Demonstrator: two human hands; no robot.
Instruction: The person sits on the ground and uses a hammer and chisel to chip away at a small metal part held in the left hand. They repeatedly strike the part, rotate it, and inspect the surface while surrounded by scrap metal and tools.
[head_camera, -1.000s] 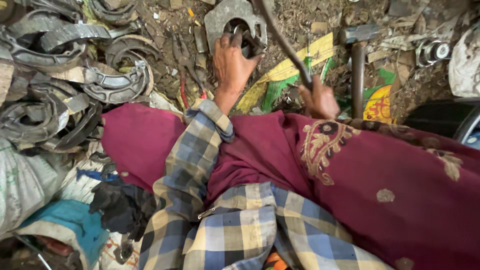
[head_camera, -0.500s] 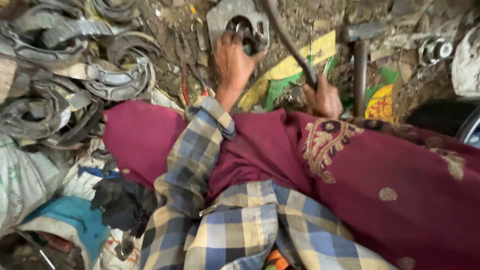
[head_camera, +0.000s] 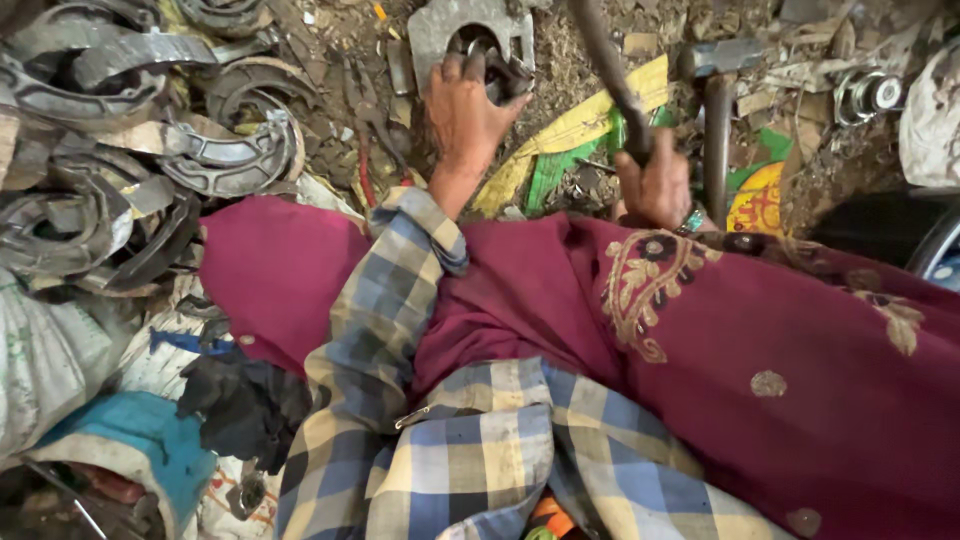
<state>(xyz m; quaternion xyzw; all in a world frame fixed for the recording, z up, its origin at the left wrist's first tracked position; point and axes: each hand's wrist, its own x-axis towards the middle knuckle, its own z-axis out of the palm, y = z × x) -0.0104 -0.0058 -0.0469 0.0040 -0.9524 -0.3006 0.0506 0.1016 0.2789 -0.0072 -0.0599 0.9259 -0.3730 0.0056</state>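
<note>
My left hand (head_camera: 468, 108) reaches forward and grips a grey metal bracket (head_camera: 452, 28) with a round hole, lying on the dirt ground at top centre. Its fingers curl over a dark part inside the hole. My right hand (head_camera: 655, 185) is closed around the dark handle of a hammer (head_camera: 610, 70), which slants up and left out of the frame; the head is hidden. A checked sleeve covers my left arm and a maroon embroidered cloth (head_camera: 700, 330) drapes my lap.
A heap of curved grey metal brake shoes (head_camera: 120, 150) fills the left. A second hammer (head_camera: 716, 110) stands on the ground right of my hand. Yellow and green wrappers (head_camera: 570, 150), pliers (head_camera: 365, 110), a bearing (head_camera: 875, 92) and white sacks (head_camera: 40, 370) lie around.
The hammer handle has swung to a steeper angle, and my right hand has risen slightly. My left hand stays on the bracket. The camera has shifted a little.
</note>
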